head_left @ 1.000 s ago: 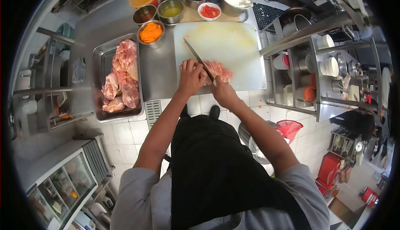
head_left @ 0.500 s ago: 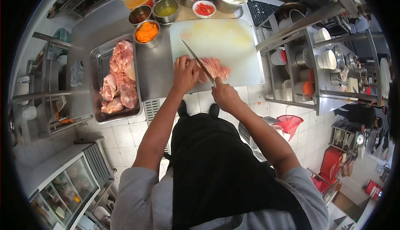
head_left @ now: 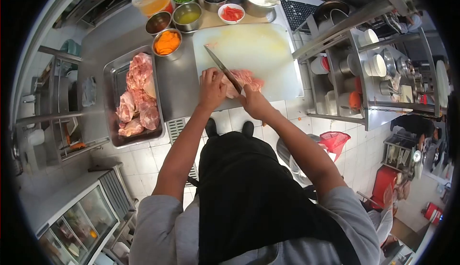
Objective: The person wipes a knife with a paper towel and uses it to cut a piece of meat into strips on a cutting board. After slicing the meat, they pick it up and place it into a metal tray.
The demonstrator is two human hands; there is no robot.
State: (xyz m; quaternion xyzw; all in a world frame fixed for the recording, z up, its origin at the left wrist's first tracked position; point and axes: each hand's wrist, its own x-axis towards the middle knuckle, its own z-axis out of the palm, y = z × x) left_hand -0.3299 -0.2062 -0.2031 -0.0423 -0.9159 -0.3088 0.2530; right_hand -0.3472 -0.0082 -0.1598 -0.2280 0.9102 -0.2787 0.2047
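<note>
Right hand [head_left: 254,103] wraps knife [head_left: 224,69] handle, blade slanting over meat [head_left: 247,79] on near part of board [head_left: 258,47]. Left hand [head_left: 212,91] curls beside blade, presumably steadying meat; pinch indiscernible.

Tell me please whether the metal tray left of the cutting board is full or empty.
Partly filled: the metal tray holds raw meat, but its left part shows bare.

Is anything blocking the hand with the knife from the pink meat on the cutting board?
No, nothing visible is in the way. The right hand holds the knife, and its blade is right at the raw meat on the cutting board. The left hand is close by, left of the blade.
</note>
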